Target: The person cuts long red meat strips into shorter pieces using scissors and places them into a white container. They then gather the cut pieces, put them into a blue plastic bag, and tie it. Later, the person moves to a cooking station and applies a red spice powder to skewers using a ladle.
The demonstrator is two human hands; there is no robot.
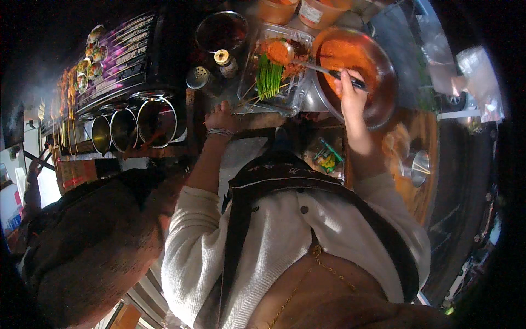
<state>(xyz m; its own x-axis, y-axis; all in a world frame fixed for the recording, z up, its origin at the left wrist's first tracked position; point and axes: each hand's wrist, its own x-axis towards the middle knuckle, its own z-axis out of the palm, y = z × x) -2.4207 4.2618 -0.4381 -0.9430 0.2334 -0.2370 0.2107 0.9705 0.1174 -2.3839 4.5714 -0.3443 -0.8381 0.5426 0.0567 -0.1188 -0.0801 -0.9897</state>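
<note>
My right hand (352,93) grips the black handle of a metal spoon (320,68). Its orange, powder-coated bowl reaches over a clear plastic tray (298,98). Long green vegetables (269,78) lie side by side in the tray on thin sticks, with reddish seasoning behind them. Below my right hand is a wide metal bowl (390,82) of orange-red powder (342,52). My left hand (220,118) is at the tray's near left corner, its fingers closed at the ends of the thin sticks. Shadow partly hides that grip.
Two shakers (225,63) and a dark round bowl (243,28) stand left of the tray. Farther left, skewers lie on a glowing grill (118,60), with several metal pots (157,122) before it. Another person (93,247) is close at my left. A metal cup (420,167) is at right.
</note>
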